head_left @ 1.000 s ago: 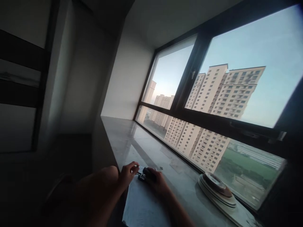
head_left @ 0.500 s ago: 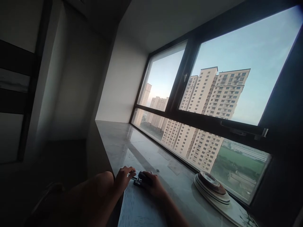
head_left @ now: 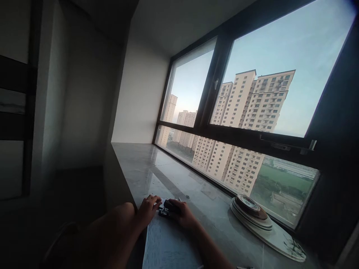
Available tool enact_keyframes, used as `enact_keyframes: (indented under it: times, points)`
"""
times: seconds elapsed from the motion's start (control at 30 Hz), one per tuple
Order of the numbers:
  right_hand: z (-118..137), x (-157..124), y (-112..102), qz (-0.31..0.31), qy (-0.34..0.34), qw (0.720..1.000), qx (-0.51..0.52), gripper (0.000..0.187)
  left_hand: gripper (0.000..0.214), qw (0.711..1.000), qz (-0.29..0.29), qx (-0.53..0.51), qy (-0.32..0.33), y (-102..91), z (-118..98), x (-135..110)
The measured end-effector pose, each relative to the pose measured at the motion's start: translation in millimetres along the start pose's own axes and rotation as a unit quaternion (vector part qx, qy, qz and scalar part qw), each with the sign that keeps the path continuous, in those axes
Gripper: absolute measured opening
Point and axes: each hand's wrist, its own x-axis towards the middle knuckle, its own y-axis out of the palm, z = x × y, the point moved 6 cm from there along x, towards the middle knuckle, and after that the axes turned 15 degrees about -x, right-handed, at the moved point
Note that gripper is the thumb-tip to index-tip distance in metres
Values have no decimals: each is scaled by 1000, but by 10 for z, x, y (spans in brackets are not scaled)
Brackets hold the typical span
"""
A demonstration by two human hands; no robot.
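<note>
My right hand (head_left: 183, 213) is closed round a black stapler (head_left: 170, 205), whose metal inner part and dark base show at its left end. Under it lies a printed sheet of paper (head_left: 164, 243), with the stapler at the sheet's top edge. My left hand (head_left: 148, 208) rests beside the stapler at the paper's upper left corner. Its fingers are bent and apart, their tips close to the stapler's front end; whether they touch it is hard to see. The thumb is mostly hidden.
A stack of round plates (head_left: 251, 215) stands on a patterned oval board (head_left: 286, 244) by the window (head_left: 266, 138). On the grey stone sill (head_left: 134, 160) a small dark piece (head_left: 187, 197) and several tiny bits lie beyond my hands. A bare knee (head_left: 126, 213) is left of the sill.
The view has shifted slightly. Both hands keep nearly the same place round the stapler and the paper, and the left fingers look a little closer to the stapler's front.
</note>
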Motion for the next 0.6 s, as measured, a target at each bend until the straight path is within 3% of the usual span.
enact_keyframes:
  times: [0.33,0.6]
  points:
    - [51,1,-38,6,-8,1000,2,44,16,999,47,-13,21,14,169,-70]
    - [59,10,-101,20,-10,999,-28,39,17,998,45,-22,41,-27,187,10]
